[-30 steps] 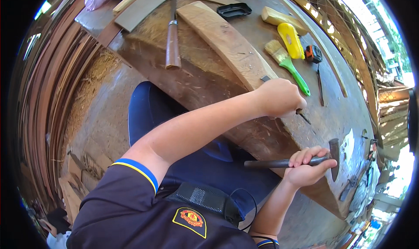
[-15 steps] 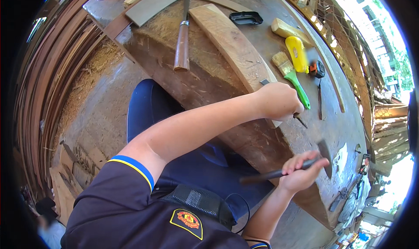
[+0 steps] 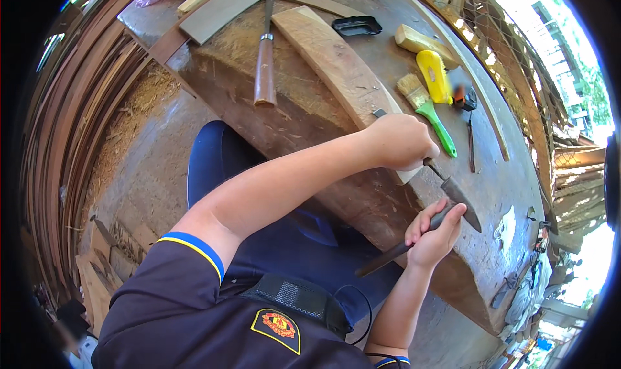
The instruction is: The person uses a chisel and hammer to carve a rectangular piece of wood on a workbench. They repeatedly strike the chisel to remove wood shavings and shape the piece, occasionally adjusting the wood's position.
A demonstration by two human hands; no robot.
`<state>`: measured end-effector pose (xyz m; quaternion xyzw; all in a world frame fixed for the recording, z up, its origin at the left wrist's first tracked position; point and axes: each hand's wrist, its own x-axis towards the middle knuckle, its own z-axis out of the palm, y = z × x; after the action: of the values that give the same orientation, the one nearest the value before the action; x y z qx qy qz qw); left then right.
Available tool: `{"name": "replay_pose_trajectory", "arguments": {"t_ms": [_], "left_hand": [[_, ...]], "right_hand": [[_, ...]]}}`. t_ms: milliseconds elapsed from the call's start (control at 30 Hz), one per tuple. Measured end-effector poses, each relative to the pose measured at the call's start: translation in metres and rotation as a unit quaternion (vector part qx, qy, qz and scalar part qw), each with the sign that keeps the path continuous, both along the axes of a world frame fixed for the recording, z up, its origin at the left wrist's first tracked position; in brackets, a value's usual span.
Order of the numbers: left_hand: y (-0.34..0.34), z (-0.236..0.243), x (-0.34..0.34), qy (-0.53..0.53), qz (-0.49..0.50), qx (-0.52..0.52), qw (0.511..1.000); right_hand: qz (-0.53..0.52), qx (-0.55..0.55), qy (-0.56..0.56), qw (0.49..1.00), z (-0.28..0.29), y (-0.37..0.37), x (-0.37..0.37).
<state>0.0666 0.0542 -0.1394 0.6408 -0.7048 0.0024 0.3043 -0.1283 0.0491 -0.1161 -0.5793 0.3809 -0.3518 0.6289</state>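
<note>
My left hand (image 3: 402,144) is closed round a chisel, resting on the curved wooden board (image 3: 333,65). The chisel's flat metal tip (image 3: 379,113) shows on the board beyond my knuckles, and its thin rear end (image 3: 436,169) sticks out on the near side; my fist hides the middle. In my right hand (image 3: 437,234) is a hammer (image 3: 462,205), gripped by its dark handle close to the head. One end of the hammer head is at the chisel's rear end, seemingly touching it.
A brown-handled chisel (image 3: 264,71) lies left of the board. To the right are a green-handled brush (image 3: 438,126), a yellow tool (image 3: 434,76), a wooden handle (image 3: 424,44), a tape measure (image 3: 464,98) and a thin dark rod (image 3: 471,142). A black tray (image 3: 356,25) sits farther back.
The hammer head has swung left and up, from apart to the chisel's rear end. My left hand keeps its grip on the chisel. The whole view has shifted slightly.
</note>
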Motion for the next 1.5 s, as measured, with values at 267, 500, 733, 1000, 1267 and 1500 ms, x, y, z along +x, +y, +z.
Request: {"name": "replay_pose_trajectory", "arguments": {"t_ms": [267, 500, 733, 1000, 1267, 1500], "left_hand": [[-0.029, 0.008, -0.030, 0.088, -0.075, -0.083, 0.990], [-0.040, 0.004, -0.050, 0.083, -0.081, -0.049, 0.992], [-0.042, -0.001, -0.051, 0.016, -0.080, -0.007, 0.997], [-0.040, 0.001, -0.045, 0.063, -0.097, -0.062, 0.991], [-0.042, -0.001, -0.046, 0.035, -0.084, -0.044, 0.995], [-0.039, 0.000, -0.039, 0.012, -0.093, -0.030, 0.995]], "right_hand": [[-0.068, 0.034, -0.110, 0.991, -0.002, 0.000, -0.040], [-0.106, -0.042, -0.070, 0.991, 0.007, -0.023, -0.058], [-0.038, -0.035, -0.023, 0.998, -0.009, -0.021, -0.039], [-0.092, -0.013, -0.082, 0.992, -0.005, -0.018, -0.035], [-0.095, -0.029, -0.066, 0.993, -0.006, -0.025, -0.041], [-0.101, -0.022, -0.102, 0.989, -0.002, -0.029, -0.038]]}}
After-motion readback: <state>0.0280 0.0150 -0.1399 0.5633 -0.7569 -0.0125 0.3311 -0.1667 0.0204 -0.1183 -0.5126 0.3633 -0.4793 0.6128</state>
